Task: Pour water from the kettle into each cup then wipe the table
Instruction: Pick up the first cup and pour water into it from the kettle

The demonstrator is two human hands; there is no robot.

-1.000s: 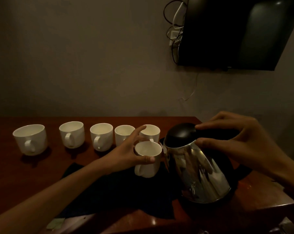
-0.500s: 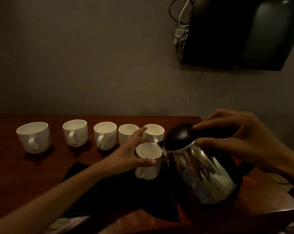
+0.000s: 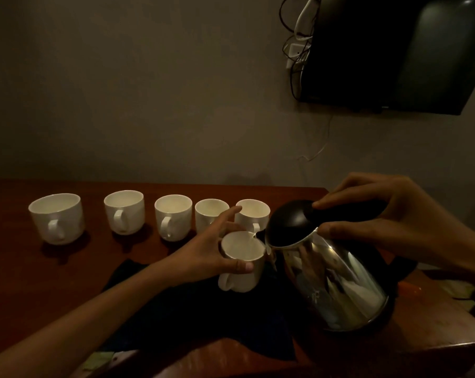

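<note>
Just left of the kettle (image 3: 332,271), the left hand (image 3: 211,257) grips a white cup (image 3: 243,264) over the dark cloth (image 3: 192,315). The right hand (image 3: 389,222) clasps the kettle's handle, its spout touching the cup's rim.

I seem to be in a dim hotel-type room or bedroom: a dark wooden table (image 3: 20,268) against a plain wall, a wall-mounted television (image 3: 394,53) far right, tangled cables (image 3: 299,36) at a socket beside it.

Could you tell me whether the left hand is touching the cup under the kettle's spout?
Touching. The head view shows the left hand wrapped around the cup, thumb pressed on its near wall.
</note>
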